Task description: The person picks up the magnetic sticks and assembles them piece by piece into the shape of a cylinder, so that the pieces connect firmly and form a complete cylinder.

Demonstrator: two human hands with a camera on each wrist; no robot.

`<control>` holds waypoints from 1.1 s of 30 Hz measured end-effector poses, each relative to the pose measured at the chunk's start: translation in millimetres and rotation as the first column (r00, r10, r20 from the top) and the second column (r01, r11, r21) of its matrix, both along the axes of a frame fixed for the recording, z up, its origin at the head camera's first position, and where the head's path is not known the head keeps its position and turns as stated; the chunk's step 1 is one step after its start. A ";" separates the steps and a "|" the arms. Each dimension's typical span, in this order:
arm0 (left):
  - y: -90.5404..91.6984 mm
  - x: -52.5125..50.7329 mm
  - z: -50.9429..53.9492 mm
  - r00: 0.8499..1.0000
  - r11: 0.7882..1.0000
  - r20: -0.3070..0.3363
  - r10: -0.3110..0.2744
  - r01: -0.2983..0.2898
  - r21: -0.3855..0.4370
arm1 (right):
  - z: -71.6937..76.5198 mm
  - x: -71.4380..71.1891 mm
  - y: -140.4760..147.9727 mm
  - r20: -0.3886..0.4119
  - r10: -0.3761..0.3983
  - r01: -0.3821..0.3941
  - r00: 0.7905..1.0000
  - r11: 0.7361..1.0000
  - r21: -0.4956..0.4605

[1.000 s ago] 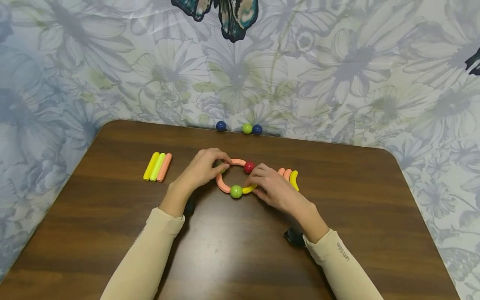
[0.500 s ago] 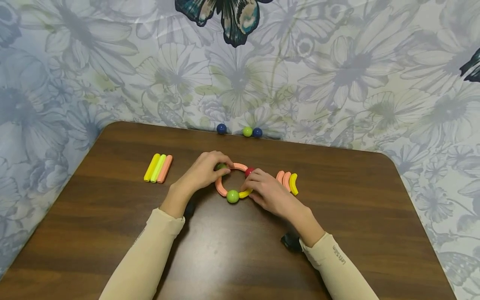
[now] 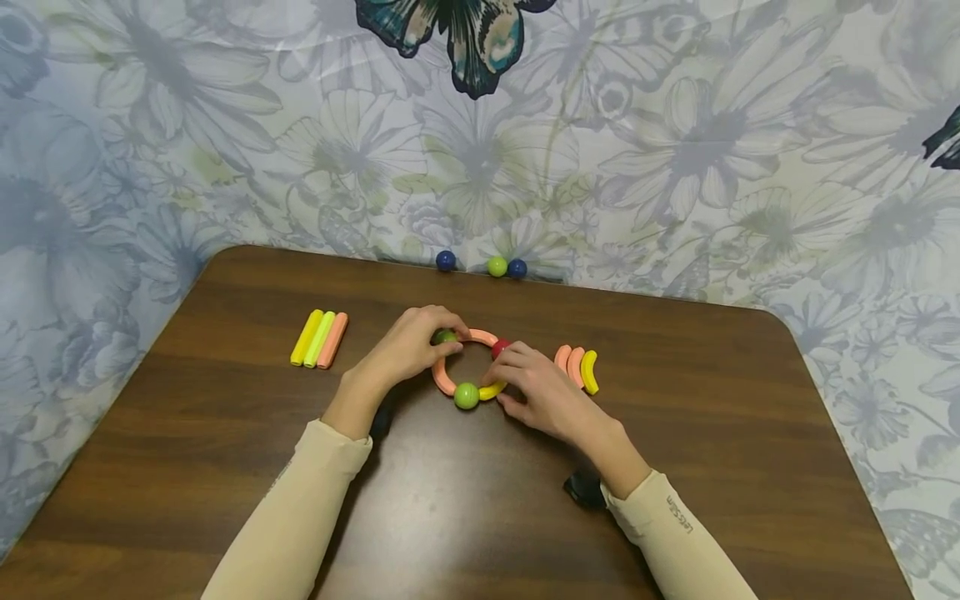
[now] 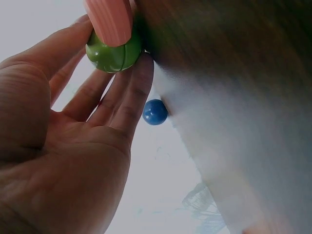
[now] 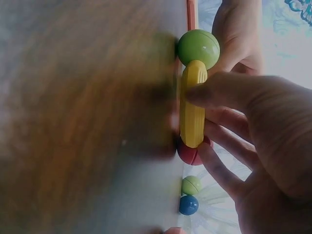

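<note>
A ring of curved rods and balls lies in the middle of the brown table. My left hand holds the ring's green ball at its far left, between thumb and fingers. A salmon curved rod joins that ball to a second green ball at the near side. With my right hand, I pinch the yellow curved rod, thumb on one side and fingers behind. One end of it meets the near green ball, the other the red ball. Another salmon rod forms the far side.
Three straight rods lie side by side on the left. To the right are three curved rods, two salmon and one yellow. Along the back edge sit a lone blue ball, a lime ball and another blue ball.
My right hand has shifted slightly left with the yellow rod and now covers more of the red ball. The near green ball has moved a little left. My left hand stays on its ball.
</note>
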State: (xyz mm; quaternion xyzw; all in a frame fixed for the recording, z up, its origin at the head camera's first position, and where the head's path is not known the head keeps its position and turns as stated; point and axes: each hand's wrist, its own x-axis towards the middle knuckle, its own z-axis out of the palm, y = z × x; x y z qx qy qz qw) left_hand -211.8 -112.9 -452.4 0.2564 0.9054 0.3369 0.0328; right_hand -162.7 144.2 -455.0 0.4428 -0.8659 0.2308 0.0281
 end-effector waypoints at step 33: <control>4.8 -0.8 -0.9 0.999 0.998 0.043 0.034 -0.037 0.059 | 1.3 -1.3 8.0 0.115 -0.357 0.365 0.927 0.929 -0.055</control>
